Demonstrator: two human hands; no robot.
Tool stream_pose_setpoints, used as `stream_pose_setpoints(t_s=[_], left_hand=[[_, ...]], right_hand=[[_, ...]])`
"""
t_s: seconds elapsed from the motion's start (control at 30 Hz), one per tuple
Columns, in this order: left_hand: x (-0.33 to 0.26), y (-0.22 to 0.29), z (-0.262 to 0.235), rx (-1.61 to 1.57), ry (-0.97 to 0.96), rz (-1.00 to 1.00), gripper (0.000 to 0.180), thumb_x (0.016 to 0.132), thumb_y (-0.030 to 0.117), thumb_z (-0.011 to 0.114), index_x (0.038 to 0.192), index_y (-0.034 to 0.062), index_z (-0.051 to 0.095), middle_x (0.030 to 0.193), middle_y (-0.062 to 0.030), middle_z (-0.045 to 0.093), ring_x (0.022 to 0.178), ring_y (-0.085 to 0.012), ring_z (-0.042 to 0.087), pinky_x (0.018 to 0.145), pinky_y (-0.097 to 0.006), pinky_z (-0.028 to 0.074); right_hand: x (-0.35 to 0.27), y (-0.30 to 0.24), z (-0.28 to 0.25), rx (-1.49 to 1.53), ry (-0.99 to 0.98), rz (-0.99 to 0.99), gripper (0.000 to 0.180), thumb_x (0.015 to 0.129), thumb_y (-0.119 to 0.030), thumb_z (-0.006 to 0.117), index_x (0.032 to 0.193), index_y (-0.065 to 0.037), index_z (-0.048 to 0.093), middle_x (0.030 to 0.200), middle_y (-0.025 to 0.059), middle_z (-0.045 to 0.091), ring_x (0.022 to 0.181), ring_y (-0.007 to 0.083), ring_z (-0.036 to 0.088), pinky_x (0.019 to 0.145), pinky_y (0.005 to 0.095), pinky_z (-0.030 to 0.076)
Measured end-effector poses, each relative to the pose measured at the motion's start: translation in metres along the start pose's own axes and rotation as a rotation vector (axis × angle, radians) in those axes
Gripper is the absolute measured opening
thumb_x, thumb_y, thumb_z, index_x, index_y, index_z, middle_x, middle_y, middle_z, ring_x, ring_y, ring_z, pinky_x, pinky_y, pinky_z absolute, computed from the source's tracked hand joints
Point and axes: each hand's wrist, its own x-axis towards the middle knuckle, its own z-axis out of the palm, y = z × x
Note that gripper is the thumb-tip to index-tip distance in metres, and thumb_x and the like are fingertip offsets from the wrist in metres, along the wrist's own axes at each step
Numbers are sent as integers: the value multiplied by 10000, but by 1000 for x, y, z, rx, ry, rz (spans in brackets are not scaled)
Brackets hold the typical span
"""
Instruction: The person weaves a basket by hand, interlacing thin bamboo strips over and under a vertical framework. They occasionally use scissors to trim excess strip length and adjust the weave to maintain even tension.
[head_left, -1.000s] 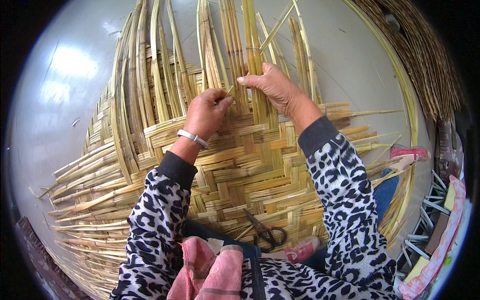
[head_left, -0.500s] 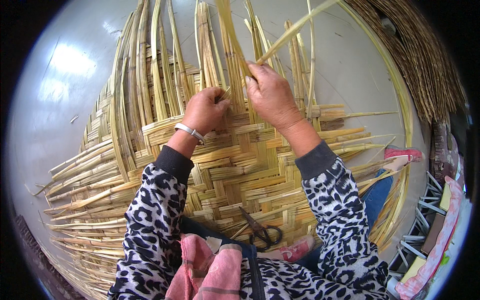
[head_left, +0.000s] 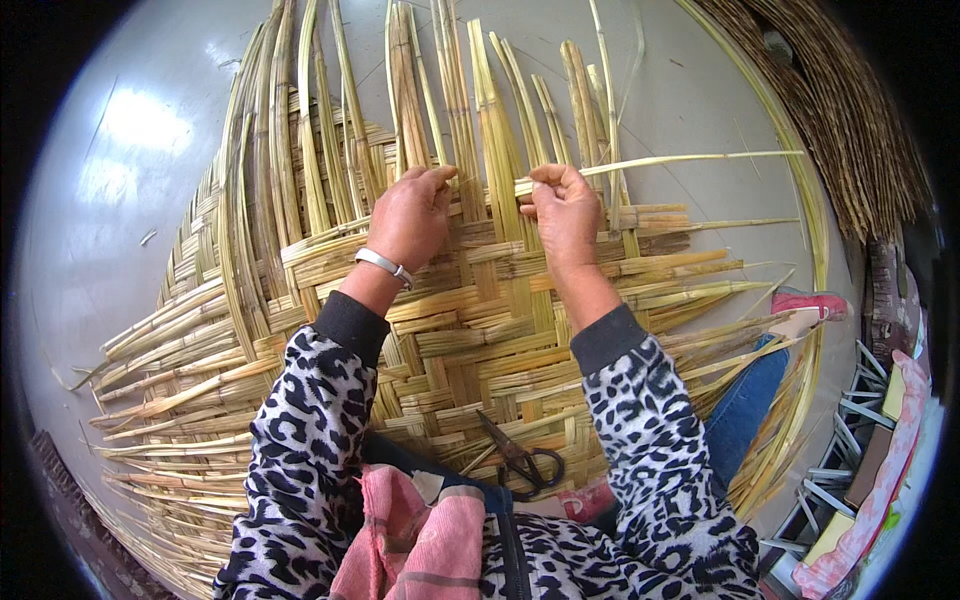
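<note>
A partly woven mat (head_left: 470, 345) of flat yellow-brown reed strips spreads on the floor before me. Loose upright strips (head_left: 490, 130) rise from its far edge. My right hand (head_left: 566, 215) pinches a pale thin reed strip (head_left: 690, 159), which stretches off to the right across the uprights. To its left, my left hand (head_left: 410, 218) is closed at the base of the uprights, thumb and forefinger together; what they grip is hidden. A wide upright strip stands between the two hands. Dark scissors (head_left: 522, 460) lie on the mat's near part.
Bundled brown stalks (head_left: 840, 120) lie at the far right. A low stool or rack with a pink cloth (head_left: 880, 480) stands at right. My leg in blue jeans (head_left: 748, 410) and a pink shoe (head_left: 810, 303) rest beside the mat. Grey floor (head_left: 150, 160) surrounds it.
My right hand has come down and slightly right. The strips it held raised are lowered: a wide one now lies upright, a thin one sideways to the right. My left hand has hardly moved.
</note>
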Motion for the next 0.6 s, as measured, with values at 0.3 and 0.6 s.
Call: stream_pose_setpoints(t_s=[0.3,0.6], left_hand=[[-41,6,-12,544,63,148,423,911,239,639,1309,112,571,1348,-81,512,1303,-290,426,1075,-437,347],[-58,1,-16,591,-27,214,444,917,308,606,1304,95,557,1303,-59,510,1269,-267,423,1035,-448,333]], right_hand=[[1,16,3,-299,52,-114,169,855,-49,600,995,-50,694,879,113,733,790,211,711,746,328,555],[-21,6,-4,-504,62,-503,117,840,-47,614,925,-107,668,890,105,691,819,312,674,725,406,541]])
